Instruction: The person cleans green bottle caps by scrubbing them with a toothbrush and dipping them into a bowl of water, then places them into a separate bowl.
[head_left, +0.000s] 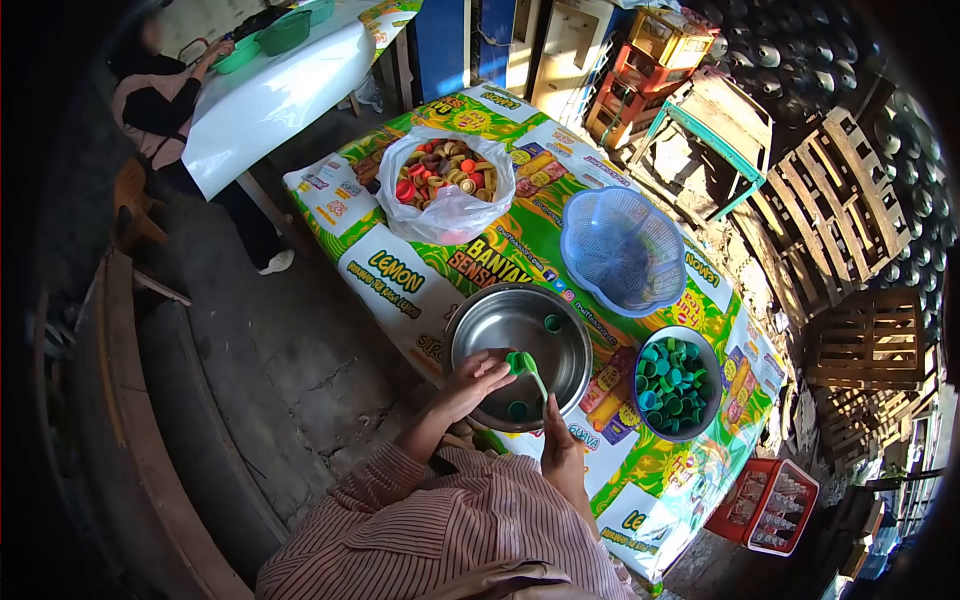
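Observation:
My left hand (472,382) pinches a green bottle cap (520,361) over the near side of a steel bowl (470,330). A thin green strip (538,383) runs from that cap down to my right hand (561,450), whose fingers close on its lower end. I cannot tell whether the strip is part of the cap or a tool. Two loose green caps lie in the steel bowl, one at the far rim (552,323) and one near my hands (517,410). To the right, a blue bowl (712,395) holds several green and teal caps.
An empty blue mesh basket (622,250) and a plastic bag of mixed coloured caps (445,180) sit farther back on the printed table cover (400,285). Another person (160,95) works at a white table upper left. Wooden pallets (830,210) and a red bottle crate (765,505) stand to the right.

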